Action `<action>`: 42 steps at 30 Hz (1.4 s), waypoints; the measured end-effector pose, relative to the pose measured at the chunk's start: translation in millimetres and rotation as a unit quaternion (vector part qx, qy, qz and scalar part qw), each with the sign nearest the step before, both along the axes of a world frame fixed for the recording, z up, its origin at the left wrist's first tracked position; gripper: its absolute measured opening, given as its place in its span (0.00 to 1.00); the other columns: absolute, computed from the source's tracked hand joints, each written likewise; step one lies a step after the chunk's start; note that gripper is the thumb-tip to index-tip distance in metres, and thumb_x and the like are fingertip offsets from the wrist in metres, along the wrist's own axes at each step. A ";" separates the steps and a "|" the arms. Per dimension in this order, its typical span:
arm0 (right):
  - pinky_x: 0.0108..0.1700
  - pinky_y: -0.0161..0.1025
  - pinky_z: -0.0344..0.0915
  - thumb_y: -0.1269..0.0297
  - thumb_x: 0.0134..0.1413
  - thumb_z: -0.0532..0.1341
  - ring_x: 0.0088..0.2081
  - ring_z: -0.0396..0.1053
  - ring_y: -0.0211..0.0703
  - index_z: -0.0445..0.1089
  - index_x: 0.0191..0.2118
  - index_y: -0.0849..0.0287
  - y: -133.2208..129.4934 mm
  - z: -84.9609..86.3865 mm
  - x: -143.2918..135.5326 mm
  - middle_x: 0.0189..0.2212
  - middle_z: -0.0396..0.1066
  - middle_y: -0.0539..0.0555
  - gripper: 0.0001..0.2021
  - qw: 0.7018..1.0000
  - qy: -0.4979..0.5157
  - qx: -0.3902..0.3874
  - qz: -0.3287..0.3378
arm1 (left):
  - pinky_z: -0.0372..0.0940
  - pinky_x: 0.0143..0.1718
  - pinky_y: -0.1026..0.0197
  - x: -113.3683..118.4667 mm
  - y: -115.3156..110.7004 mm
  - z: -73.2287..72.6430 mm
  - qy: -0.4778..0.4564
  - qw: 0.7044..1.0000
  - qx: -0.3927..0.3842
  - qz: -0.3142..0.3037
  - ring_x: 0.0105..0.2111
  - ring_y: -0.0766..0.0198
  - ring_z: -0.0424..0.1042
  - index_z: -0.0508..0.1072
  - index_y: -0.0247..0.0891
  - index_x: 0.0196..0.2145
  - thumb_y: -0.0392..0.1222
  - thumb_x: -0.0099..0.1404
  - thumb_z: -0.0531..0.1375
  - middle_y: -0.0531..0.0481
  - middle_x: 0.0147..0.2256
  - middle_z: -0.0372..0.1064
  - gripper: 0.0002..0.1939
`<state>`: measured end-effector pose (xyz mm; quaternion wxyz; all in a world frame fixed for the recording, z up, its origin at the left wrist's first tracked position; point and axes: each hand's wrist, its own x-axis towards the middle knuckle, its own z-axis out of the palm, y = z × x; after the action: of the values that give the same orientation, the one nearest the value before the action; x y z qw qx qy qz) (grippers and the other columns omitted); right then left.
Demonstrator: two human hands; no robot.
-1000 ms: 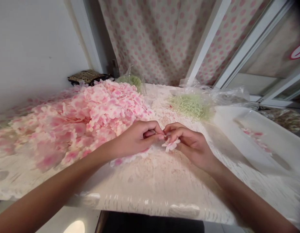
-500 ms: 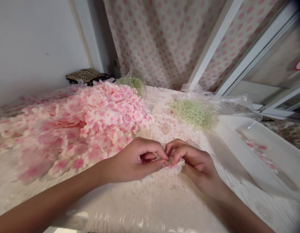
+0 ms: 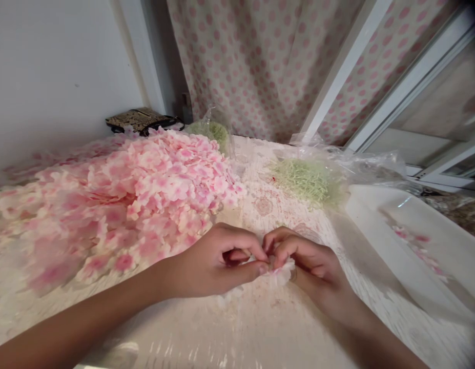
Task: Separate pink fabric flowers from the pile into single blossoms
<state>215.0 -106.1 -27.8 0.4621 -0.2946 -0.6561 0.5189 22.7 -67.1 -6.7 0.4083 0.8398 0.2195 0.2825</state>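
I see the two hands brought together, fingertips nearly meeting over one small pink-and-white artificial blossom. The left hand pinches at its left edge with thumb and forefinger, and the right hand has its fingers bent onto it from the other side. The fingers cover its centre, so I can't tell which part each pinch has, nor make out a clear long axis; the visible petals fan away from the left fingertips, rightward and toward me.

Under the hands, the pale, patterned tabletop has a glossy near edge, and the bottom of my view cuts it off. A large heap of pink artificial petals lies left of and beyond the left hand, its nearest part blurred. Straight past the right hand sits pale green shredded filler, with clear plastic wrap behind it. Right of the right hand, a white tray holds a few pink petals, too soft to count; the tray runs out of view.

Farther beyond the hands I get a patterned pouch behind the heap, a polka-dot curtain and, far left, a plain wall.
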 end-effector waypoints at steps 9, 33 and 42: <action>0.41 0.37 0.62 0.70 0.57 0.57 0.39 0.65 0.39 0.69 0.32 0.56 0.0 4.4 1.4 0.36 0.64 0.52 0.05 1.000 -0.015 0.020 0.013 | 0.47 0.17 0.70 2.6 -1.3 -0.4 -0.017 0.999 0.034 -0.007 0.17 0.75 0.49 0.69 0.32 0.26 0.33 0.60 0.56 0.61 0.18 0.49 0.05; 0.40 0.48 0.59 0.72 0.57 0.48 0.39 0.69 0.55 0.68 0.37 0.63 -20.7 47.0 155.3 0.31 0.69 0.65 0.11 0.552 -0.562 0.127 -0.603 | 0.47 0.61 0.49 1.4 20.6 -16.6 0.191 0.953 0.177 0.158 0.61 0.56 0.48 0.45 0.45 0.61 0.46 0.68 0.46 0.46 0.62 0.46 0.25; 0.36 0.42 0.66 0.55 0.57 0.52 0.35 0.73 0.51 0.63 0.52 0.63 -51.8 29.9 191.7 0.36 0.74 0.61 0.21 0.659 -0.686 -0.054 -0.304 | 0.55 0.57 0.50 5.8 19.0 -19.7 0.182 0.954 0.186 0.151 0.54 0.56 0.62 0.39 0.50 0.62 0.45 0.68 0.46 0.46 0.62 0.45 0.28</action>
<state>406.7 -157.9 2.1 -0.0034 -0.7745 -0.6316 0.0351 28.5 -48.0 -26.4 0.1509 0.8952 0.3576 0.2192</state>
